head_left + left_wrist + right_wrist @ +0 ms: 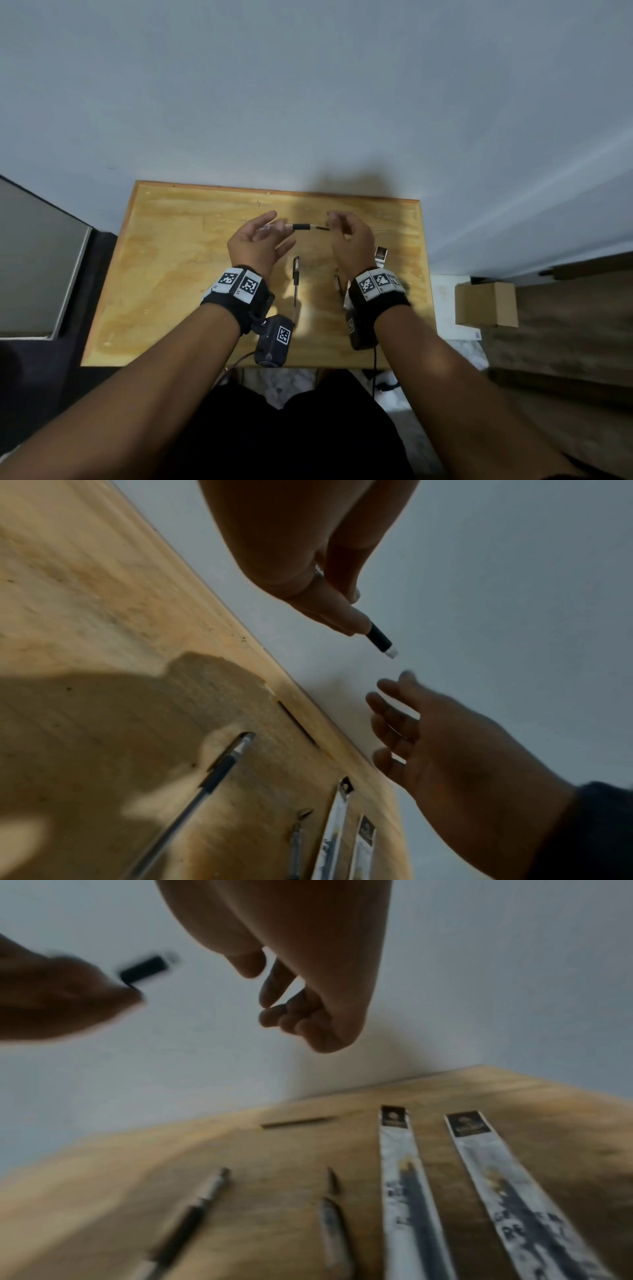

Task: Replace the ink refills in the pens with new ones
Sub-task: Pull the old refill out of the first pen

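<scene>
My left hand (270,222) pinches a pen barrel (301,226) with a black grip, held level above the wooden table (164,274); its open end (390,651) points at my right hand (334,219). That hand hovers just right of the barrel with loosely curled fingers (270,988) and holds nothing. A thin dark refill (294,1122) lies on the table near the back edge, below the hands. Two packaged refills (407,1191) (514,1191) lie side by side at the right.
A whole black pen (296,284) lies between my wrists, and a small pen tip piece (332,1218) lies beside the packets. The wall stands right behind the table. A cardboard box (486,305) sits on the floor at the right, a grey panel (34,267) at the left.
</scene>
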